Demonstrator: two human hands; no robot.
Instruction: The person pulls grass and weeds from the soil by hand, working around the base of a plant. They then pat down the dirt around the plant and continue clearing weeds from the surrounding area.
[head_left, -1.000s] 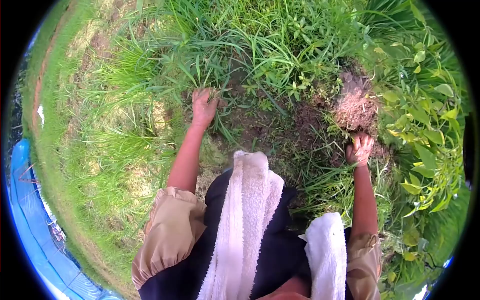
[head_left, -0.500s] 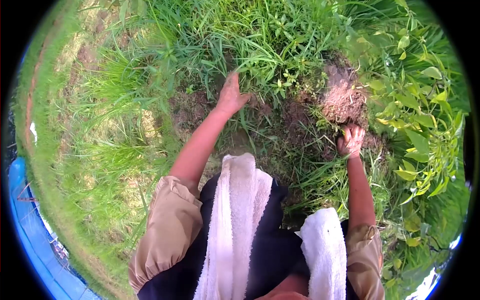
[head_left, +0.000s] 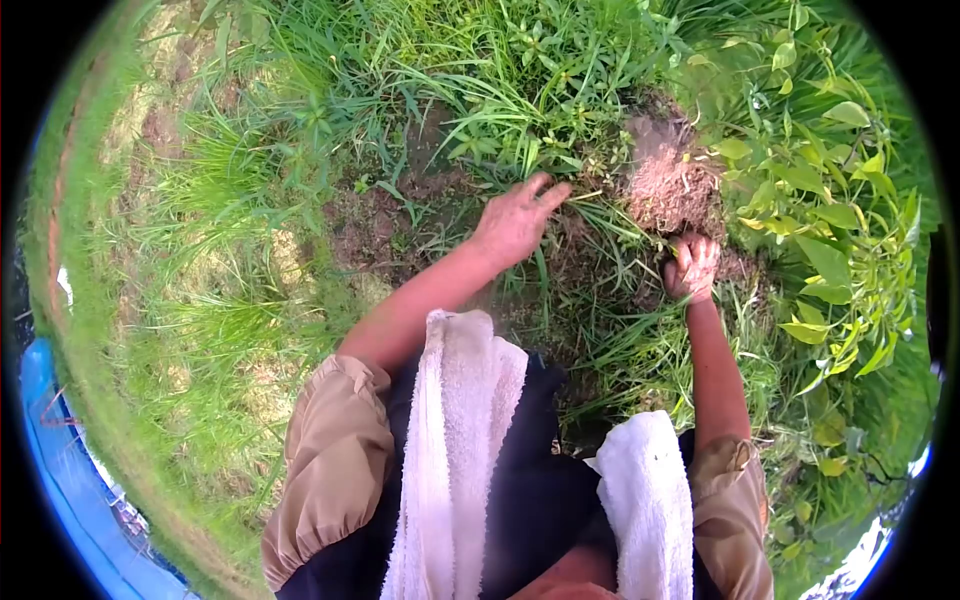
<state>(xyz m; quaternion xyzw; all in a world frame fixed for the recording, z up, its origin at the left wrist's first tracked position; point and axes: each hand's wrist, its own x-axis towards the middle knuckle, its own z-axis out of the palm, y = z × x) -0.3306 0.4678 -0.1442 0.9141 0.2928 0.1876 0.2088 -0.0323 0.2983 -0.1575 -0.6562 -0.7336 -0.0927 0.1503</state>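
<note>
My left hand (head_left: 515, 222) reaches across a patch of bare dark soil (head_left: 390, 220), fingers spread and pointing right toward a tuft of grass (head_left: 590, 215); it holds nothing that I can see. My right hand (head_left: 692, 266) is closed in a fist at the foot of a clump of reddish roots and earth (head_left: 672, 182), gripping grass stems there. The two hands are about a hand's width apart.
Tall grass (head_left: 300, 110) surrounds the soil patch on the left and top. Broad-leaved plants (head_left: 840, 220) crowd the right side. A white towel (head_left: 460, 440) hangs over my shoulders. A blue sheet (head_left: 60, 470) lies at the far left edge.
My left hand let go of grass at the left and swept right across the soil toward my right hand. My right hand stayed clenched at the root clump.
</note>
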